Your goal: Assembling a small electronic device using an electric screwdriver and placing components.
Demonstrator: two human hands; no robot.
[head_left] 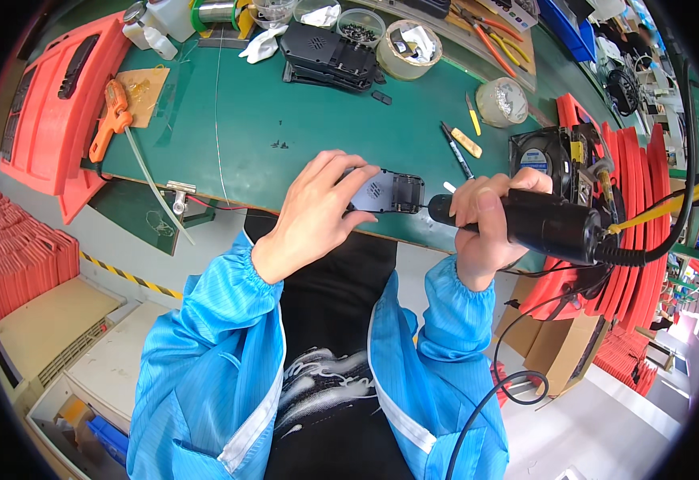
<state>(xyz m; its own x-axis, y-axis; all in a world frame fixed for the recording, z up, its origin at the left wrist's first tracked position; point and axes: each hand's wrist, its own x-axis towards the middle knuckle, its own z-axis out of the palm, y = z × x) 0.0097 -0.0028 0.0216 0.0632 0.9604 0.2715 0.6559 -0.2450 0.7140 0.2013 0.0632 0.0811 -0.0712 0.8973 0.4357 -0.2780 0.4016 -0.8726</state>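
Lying near the centre of the frame, the black plastic housing (389,192) was held by the left hand (311,210), with the thumb at its lower edge and the fingers clamped over its upper edge. Its grille side was turned up, and it was placed near the lower edge of the green mat (245,104). Right of centre, the black electric screwdriver (553,228) was gripped by the right hand (485,216), the fingers being closed around its front part. It was held almost level, and its thin bit (424,206) was pointed to the right end of the housing. Whether a screw was already met by the bit could not be told, as this spot was too small.

The step in hand was judged to be screw work at that end; tightening or loosening could not be decided. For the next move, straight alignment of the bit and firm bracing of the housing against the push seemed to be required. At the upper centre, similar housings (325,54) were stacked.
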